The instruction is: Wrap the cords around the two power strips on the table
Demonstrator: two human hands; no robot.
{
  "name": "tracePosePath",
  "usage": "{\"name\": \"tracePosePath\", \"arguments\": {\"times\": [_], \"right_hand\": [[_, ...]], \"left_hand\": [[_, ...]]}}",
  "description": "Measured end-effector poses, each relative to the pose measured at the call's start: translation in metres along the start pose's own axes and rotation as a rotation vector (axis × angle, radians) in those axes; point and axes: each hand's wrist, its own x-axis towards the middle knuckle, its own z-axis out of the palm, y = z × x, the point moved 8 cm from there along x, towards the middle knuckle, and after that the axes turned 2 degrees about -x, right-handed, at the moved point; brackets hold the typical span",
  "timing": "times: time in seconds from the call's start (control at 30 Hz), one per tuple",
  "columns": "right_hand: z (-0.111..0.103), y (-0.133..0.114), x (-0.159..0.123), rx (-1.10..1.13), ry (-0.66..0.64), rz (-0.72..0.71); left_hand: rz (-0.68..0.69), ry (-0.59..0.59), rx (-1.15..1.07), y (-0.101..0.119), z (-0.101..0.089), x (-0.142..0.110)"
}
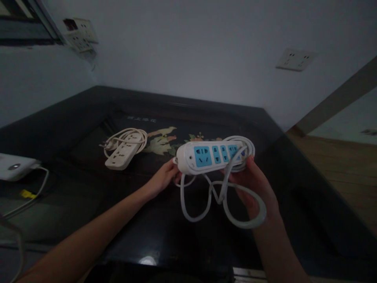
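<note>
A pale wall (188,59) stands behind the dark, glossy tabletop (282,157), which has a bird-and-flower pattern toward its far side. The right hand (259,186) grasps the coiled cord and the right end of the blue-socketed power strip (209,156); the left hand (166,177) grips the strip's left end, its fingers partly hidden. The strip appears raised above the middle of the tabletop, socket face toward the camera, left end slightly lower. A second power strip (119,155) lies to the left, farther back, with its own cord looped over and beside it. At the left edge sits a white device (14,167) with a lead.

The step in hand looks like holding the strip up and managing its cord (225,184), whose loose loops hang below. Any next move would call for a steady right-hand hold on the coil and care that those loops do not snag or slip free.
</note>
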Motion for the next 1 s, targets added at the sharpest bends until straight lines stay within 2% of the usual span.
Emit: {"name": "tracePosePath", "arguments": {"times": [0.13, 0.27, 0.43, 0.73, 1.0], "right_hand": [[-0.006, -0.006, 0.0, 0.069, 0.082, -0.032], [-0.021, 0.001, 0.005, 0.109, 0.18, -0.091], [-0.035, 0.016, 0.012, 0.149, 0.257, -0.084], [-0.051, 0.009, 0.016, 0.159, 0.36, -0.191], [-0.051, 0.01, 0.022, 0.148, 0.269, -0.256]], "left_hand": [[-0.349, -0.241, -0.272, -0.027, 0.044, -0.027], [-0.513, -0.349, -0.399, -0.027, 0.063, -0.047], [-0.513, -0.363, -0.365, -0.021, 0.055, -0.043], [-0.531, -0.361, -0.211, -0.02, 0.039, -0.037], [-0.628, -0.635, -0.159, -0.028, 0.055, -0.058]]}}
